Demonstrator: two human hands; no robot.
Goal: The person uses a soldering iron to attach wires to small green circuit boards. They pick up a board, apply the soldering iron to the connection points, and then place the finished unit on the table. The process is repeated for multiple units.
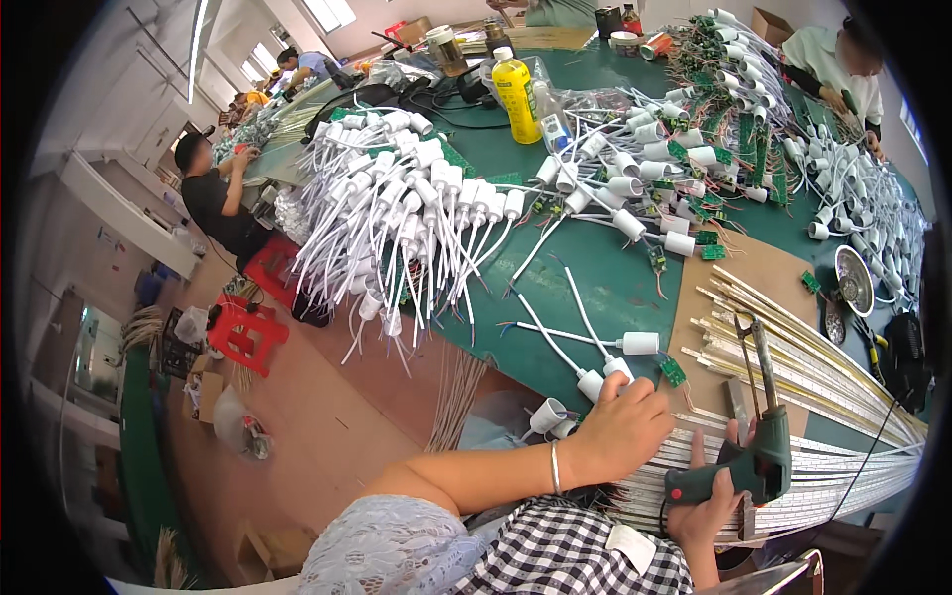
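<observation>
My left hand (625,428) is closed, its fingertips pinching a white cylindrical cap with a cable (617,370) at the table edge. Two similar white caps lie beside it, one upper right (640,343) and one to its left (590,385). A small green circuit board (673,372) with thin wires sits just above my left hand. Wrapped round the handle of a green soldering gun (769,451) is my right hand (706,501); the gun's metal tip points up and away. Beneath both hands spread long white LED strips (843,486).
Bundled white caps with cables (397,198) overhang the table's left edge; more caps with circuit boards (674,169) fill its middle. Yellow bottle (516,96), metal bowl (853,281), pliers (877,357) and a strip bundle (793,347) lie around. Red stools (248,332) stand left. Other people work farther off.
</observation>
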